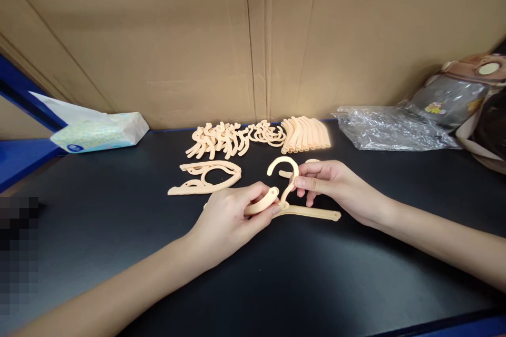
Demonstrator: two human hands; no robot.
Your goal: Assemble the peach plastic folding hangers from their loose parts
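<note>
My left hand [227, 213] is closed around a cream plastic hanger arm [264, 203], its rounded end with a small hole poking out past the fingers. Its fingertips also touch the lower end of a cream hook, where a second hanger arm [312, 212] stretches to the right. My right hand [342, 184] pinches the stem of that hanger hook [291, 164] between thumb and fingers. The hook stands upright, curving to the left. Part of another cream piece [284, 174] shows behind the hook. Left of the hook, a folded hanger [223, 186] lies on the black table [253, 295].
Along the back lie a heap of short curved pieces [213, 139], loose hooks [272, 134] and a row of hanger arms [306, 134]. A tissue pack [106, 131] rests at left. Clear plastic wrap [387, 129] and a transparent bag [446, 97] are at right, before a cardboard wall [177, 37].
</note>
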